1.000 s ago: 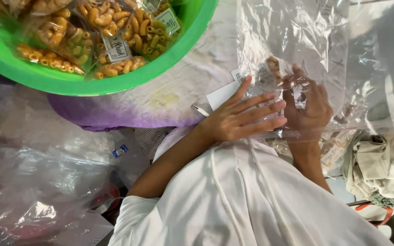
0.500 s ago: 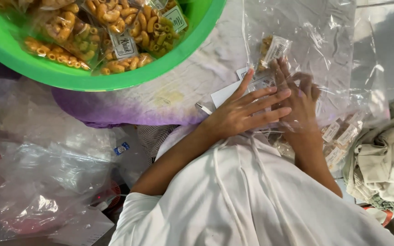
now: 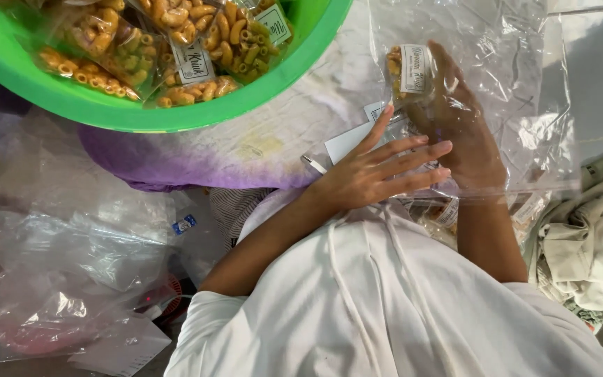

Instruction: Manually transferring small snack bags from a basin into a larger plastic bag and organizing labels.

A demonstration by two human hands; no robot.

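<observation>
Right hand [image 3: 465, 136] inside clear bag [image 3: 518, 84], fingers closed around snack packet [image 3: 407, 73]. Left hand [image 3: 378, 174] spread flat, empty, pressing bag's mouth. Green basin [image 3: 197, 115] of packets up left, cloth [image 3: 587, 244] at right.

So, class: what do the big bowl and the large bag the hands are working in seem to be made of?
Green bowl: apparently moulded plastic, smooth, uniformly coloured, with a faint sheen. Large clear bag: thin see-through plastic film, glossy, creased and glinting; the right hand shows through it.

The person wears a plain white short-sleeved shirt [image 3: 385, 300] with soft folds running down its front. Both forearms are bare, and the left hand [image 3: 378, 174] and right hand [image 3: 465, 132] wear no gloves.
</observation>
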